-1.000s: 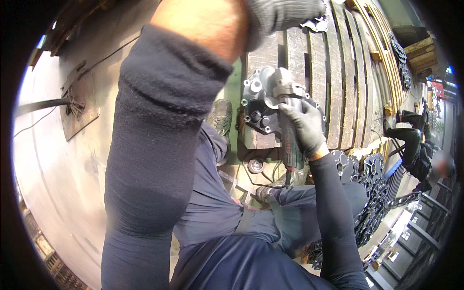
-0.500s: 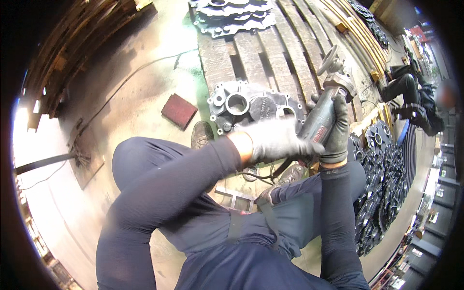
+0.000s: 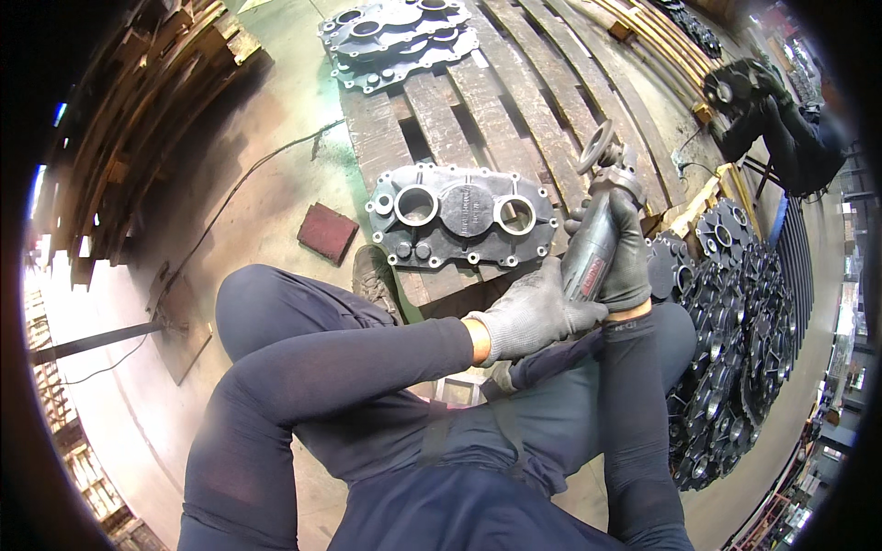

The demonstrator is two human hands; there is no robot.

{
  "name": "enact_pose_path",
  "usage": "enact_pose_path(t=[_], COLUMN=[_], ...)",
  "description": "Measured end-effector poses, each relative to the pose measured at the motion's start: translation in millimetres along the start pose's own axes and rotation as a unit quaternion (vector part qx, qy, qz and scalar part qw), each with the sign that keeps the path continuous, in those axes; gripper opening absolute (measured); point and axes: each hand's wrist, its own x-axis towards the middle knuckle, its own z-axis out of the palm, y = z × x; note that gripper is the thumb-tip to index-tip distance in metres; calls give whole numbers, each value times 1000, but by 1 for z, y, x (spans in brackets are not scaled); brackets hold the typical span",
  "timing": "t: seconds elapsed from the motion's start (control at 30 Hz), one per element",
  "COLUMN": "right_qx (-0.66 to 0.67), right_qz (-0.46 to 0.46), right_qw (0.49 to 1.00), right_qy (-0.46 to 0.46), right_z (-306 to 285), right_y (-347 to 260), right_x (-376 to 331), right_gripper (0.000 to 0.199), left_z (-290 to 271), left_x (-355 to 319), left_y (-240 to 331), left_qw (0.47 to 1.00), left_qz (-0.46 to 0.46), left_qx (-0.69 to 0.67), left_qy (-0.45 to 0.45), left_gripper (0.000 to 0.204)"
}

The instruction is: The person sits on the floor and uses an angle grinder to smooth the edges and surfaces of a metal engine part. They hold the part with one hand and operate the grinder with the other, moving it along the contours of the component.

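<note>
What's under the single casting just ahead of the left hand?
Wooden pallet slats show around the casting, which lies on them. Whatever sits directly beneath its solid body is covered.

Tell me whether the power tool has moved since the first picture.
Yes: to the right, judged against the wooden pallet. The power tool was over the metal casting; now it's beside its right end.

A metal workshop, plainly — piled castings [image 3: 726,367], a slatted pallet [image 3: 377,138], a handheld grinder [image 3: 593,243]
</note>
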Motion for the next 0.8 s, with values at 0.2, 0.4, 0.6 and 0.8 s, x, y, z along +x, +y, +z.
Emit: enact_pose_path(t=[0.2, 0.4, 0.6, 0.8], right_qx=[60, -33, 44, 94], right_qz=[-6, -86, -107, -109], right_qw=[997, 994, 993, 987], right_qy=[-44, -52, 23, 65], right_z=[-33, -44, -63, -83], right_y=[-7, -26, -35, -35], right_x=[10, -27, -32, -26], right_gripper=[85, 69, 63, 56], left_z=[16, 11, -17, 5], left_x=[14, 33, 98, 191], left_y=[7, -2, -57, -135], left_qw=[999, 993, 997, 880], left_qz=[4, 48, 45, 42], left_qx=[48, 5, 62, 421], left_qy=[-2, -106, -15, 214], left_gripper=[119, 107, 64, 42])
